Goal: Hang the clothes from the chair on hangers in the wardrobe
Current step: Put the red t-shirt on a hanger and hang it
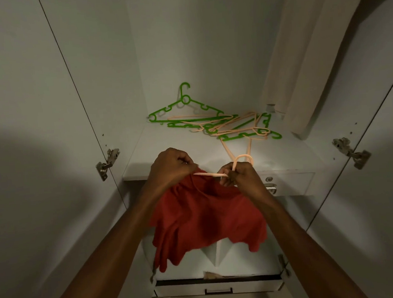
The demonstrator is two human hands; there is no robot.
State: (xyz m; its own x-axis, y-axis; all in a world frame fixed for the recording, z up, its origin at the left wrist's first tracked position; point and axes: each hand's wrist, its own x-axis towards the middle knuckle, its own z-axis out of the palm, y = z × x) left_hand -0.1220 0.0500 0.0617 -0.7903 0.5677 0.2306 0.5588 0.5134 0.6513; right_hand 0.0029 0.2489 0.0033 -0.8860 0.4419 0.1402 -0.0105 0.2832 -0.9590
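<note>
Left hand (172, 166) grips the top of the red garment (206, 221) together with one arm of a peach hanger (212, 174). Right hand (238, 175) pinches the same hanger beside its hook. The garment hangs in front of the shelf (168, 155), just past its front edge and above an open lower drawer (217, 288). A heap of green and peach hangers (224, 125) lies toward the rear right of the shelf. A pale garment (312, 52) hangs at upper right. Both wardrobe doors stand open.
</note>
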